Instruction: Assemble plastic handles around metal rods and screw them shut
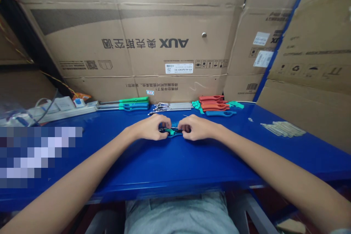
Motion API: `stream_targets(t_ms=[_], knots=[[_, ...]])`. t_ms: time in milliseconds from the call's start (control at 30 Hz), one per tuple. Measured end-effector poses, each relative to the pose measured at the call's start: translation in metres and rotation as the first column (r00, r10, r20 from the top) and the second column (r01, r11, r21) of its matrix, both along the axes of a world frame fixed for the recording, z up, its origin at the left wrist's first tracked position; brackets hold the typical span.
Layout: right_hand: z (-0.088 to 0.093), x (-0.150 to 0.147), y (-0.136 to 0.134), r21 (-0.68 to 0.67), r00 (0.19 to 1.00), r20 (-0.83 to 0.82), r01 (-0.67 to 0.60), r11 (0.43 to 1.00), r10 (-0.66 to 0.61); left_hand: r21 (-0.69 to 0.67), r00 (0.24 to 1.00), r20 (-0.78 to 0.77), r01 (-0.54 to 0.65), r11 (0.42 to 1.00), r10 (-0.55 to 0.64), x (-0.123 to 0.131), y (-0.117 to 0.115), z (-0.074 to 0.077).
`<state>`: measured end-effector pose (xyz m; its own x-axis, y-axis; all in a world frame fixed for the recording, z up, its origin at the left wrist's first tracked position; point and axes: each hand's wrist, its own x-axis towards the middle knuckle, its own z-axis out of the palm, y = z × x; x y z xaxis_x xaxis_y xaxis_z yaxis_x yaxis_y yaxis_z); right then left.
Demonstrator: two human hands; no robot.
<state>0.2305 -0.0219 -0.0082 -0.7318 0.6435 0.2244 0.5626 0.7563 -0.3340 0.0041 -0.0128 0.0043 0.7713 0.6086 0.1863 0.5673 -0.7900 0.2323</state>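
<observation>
In the head view, an open blue lighter handle lies on the table between my hands, with a small green piece in it. My left hand is closed at the handle's left end, thumb and forefinger curled together around it. At the right end, my right hand is closed in a similar pinch. A thin pale wire or rod runs between the fingertips. Another thin tip sticks up behind my right fingers. The fingers hide much of the handle and any small parts in them.
Along the back lie green and blue lighters, metal tubes with wires, red handle pieces and turquoise parts. Pale plastic strips rest at right, a power strip at left. Cardboard walls enclose the blue table.
</observation>
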Motion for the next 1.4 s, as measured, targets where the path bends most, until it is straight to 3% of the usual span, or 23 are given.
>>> stream_targets(t_ms=[200,533,1400], knots=[[0.0007,-0.0005,-0.0007,0.046,1.0,-0.013,-0.018,0.999,0.019,0.033,1.0,-0.014,-0.013,0.999,0.013,0.003,0.0001,-0.0011],[-0.0026,-0.0001,0.0023,0.236,0.992,-0.103,-0.052,0.97,0.078,0.102,1.0,-0.021,-0.008,0.995,0.011,0.003,0.0021,-0.0082],[-0.0047,-0.0006,0.0025,0.162,0.998,-0.028,-0.05,0.985,0.055,0.05,0.998,-0.003,-0.068,0.996,0.069,0.0053,0.0015,-0.0044]])
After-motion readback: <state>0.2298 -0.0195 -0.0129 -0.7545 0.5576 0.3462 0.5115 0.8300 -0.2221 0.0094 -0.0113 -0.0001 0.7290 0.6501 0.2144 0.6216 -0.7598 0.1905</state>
